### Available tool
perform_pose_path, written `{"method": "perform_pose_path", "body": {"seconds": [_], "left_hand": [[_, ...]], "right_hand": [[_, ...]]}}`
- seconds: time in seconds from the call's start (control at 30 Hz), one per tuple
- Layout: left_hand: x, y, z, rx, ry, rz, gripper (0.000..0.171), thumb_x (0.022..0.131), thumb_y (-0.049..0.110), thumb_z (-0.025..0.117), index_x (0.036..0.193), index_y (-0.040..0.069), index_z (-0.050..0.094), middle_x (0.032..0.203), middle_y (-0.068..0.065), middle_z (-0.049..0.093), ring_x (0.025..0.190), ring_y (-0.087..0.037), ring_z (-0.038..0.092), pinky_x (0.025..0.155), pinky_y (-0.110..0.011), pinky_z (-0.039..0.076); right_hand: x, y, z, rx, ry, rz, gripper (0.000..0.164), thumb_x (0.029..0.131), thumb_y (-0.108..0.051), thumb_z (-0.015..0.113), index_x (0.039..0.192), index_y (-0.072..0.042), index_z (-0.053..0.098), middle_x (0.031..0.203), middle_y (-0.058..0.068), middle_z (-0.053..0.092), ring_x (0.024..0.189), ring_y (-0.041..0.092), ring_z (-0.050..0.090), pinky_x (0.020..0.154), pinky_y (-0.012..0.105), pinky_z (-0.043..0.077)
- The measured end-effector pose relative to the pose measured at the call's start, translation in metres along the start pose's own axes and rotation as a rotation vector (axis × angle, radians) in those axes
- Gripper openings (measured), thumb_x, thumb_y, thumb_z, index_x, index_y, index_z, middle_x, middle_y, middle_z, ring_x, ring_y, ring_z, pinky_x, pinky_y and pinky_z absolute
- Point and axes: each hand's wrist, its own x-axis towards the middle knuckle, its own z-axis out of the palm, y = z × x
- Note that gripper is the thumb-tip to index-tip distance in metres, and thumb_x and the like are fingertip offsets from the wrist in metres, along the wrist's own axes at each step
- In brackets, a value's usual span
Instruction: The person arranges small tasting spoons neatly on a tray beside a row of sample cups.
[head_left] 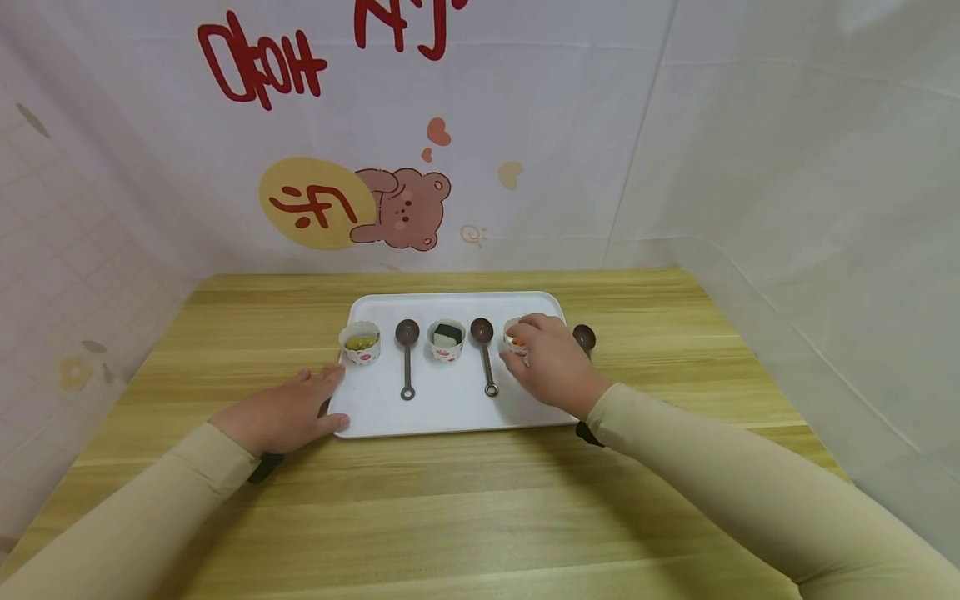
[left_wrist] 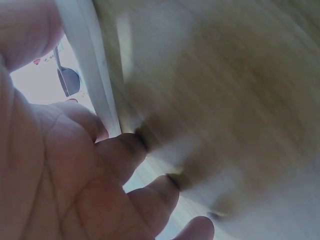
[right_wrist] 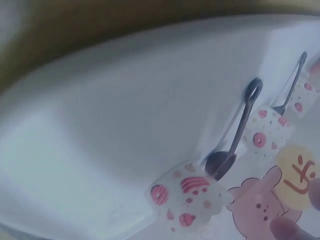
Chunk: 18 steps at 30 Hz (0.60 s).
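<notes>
A white tray (head_left: pixel 420 417) lies on the table, holding printed paper cups and brown round-bowled spoons. My left hand (head_left: pixel 288 412) rests at the tray's left edge, fingers extended and thumb on the rim. Near it stands the left cup (head_left: pixel 362 354), with something yellow-green inside. My right hand (head_left: pixel 555 364) is over the right cup (right_wrist: pixel 185 200), which has something orange in it and is partly hidden. In the right wrist view, its fingertips (right_wrist: pixel 287 229) appear apart from that cup. The middle cup (head_left: pixel 446 352) contains a white and dark green piece.
One spoon (head_left: pixel 407 333) lies between the left and middle cups, another spoon (head_left: pixel 482 332) between the middle and right cups. A third spoon (head_left: pixel 584 336) is at the tray's right side, its handle hidden behind my right hand. A printed white cloth (head_left: pixel 555 167) hangs behind the wooden table (head_left: pixel 450 517).
</notes>
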Motion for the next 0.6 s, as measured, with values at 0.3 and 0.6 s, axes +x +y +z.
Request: {"method": "perform_pose_path", "body": {"seconds": [0.3,0.6], "left_hand": [[0.0,0.0,0.0,-0.001,-0.001,0.0,0.092,0.103,0.058,0.059,0.164,-0.004,0.027,0.168,-0.03,0.03,0.15,-0.063,0.027,0.12,-0.07,0.033],[0.0,-0.002,0.001,-0.01,-0.005,-0.007,0.092,0.104,0.057,0.058,0.165,-0.002,0.025,0.169,-0.029,0.028,0.151,-0.063,0.024,0.12,-0.071,0.031]], "right_hand": [[0.003,0.011,-0.001,-0.035,-0.034,-0.003,0.053,0.102,-0.039,0.068,0.142,-0.005,0.062,0.157,0.027,0.05,0.152,0.047,0.04,0.129,0.056,0.028],[0.002,0.015,-0.004,-0.082,-0.137,0.052,0.077,0.101,-0.058,0.061,0.158,-0.008,0.047,0.17,0.027,0.03,0.158,0.054,0.021,0.128,0.067,0.021]]}}
